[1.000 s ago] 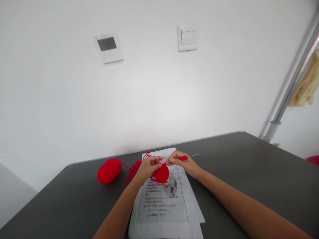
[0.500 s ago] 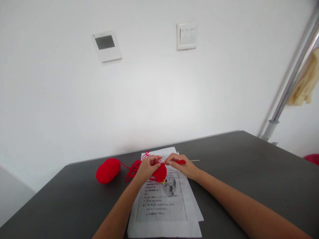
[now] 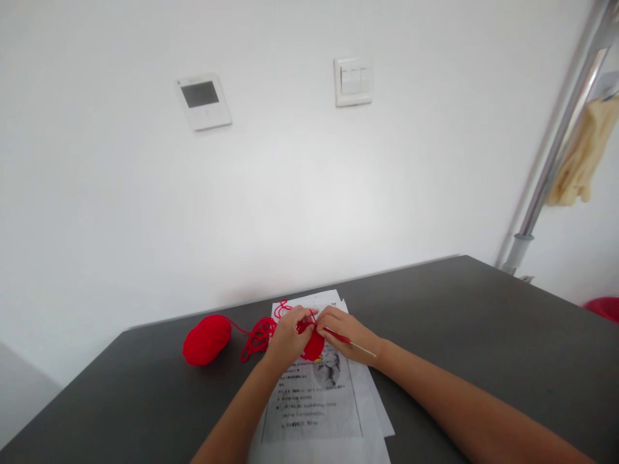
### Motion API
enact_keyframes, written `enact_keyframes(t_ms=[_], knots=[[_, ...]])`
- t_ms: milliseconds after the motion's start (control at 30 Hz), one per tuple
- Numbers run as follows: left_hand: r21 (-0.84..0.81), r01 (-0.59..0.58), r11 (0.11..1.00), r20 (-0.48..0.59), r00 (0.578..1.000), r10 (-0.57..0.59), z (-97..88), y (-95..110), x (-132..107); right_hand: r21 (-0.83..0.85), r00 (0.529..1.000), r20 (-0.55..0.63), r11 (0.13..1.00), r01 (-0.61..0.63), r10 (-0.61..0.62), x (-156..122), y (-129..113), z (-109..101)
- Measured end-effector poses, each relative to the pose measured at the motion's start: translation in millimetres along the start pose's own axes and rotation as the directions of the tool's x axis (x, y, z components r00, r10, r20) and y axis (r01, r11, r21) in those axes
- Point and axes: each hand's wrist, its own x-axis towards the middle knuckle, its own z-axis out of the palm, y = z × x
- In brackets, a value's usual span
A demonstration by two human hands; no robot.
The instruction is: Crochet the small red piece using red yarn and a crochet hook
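My left hand pinches a small round piece of red crochet, with a strand of red yarn running up by its index finger. In my right hand is a crochet hook with a red grip, its pale metal shaft pointing down to the right across the hand. The right fingertips meet the crochet's upper edge, so the working end of the hook is hidden. A small yellow marker shows at the crochet's lower edge. Both hands are over the printed sheets.
A red yarn ball lies on the dark table at the left, with loose yarn loops between it and my left hand. Behind stands a white wall with a switch and a panel. A metal pole rises at the right.
My right hand has turned, so the hook's shaft now slopes down to the right instead of lying level. The fingers of both hands cover more of the crochet. The view has shifted slightly.
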Motion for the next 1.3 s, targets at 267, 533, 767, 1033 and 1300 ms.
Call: enact_keyframes(t_ms=[267,533,767,1033,1300], knots=[[-0.501,0.263,0.825,0.046,0.959,-0.278,8.7,-16.4,3.5,-0.043,0.998,-0.05,0.998,-0.039,0.037,-4.0,6.0,4.0],[-0.813,0.473,0.34,0.318,0.85,-0.421,13.1,-7.4,-1.3,-0.156,0.999,0.028,0.987,0.045,-0.041,-2.7,6.5,0.0],[-0.838,0.411,0.36,0.235,0.866,-0.442,21.6,-7.0,-1.2,-0.281,1.0,-0.001,0.96,0.0,0.0,-4.3,3.4,5.1],[-0.489,0.354,0.797,0.007,0.915,-0.403,21.8,-25.7,1.2,-0.29,0.998,-0.012,0.955,-0.058,0.057,-2.8,1.9,7.5],[-0.353,0.304,0.885,-0.002,0.945,-0.326,12.0,-35.1,3.0,-0.176,0.999,-0.043,0.984,-0.015,0.007,-2.5,2.0,0.9]])
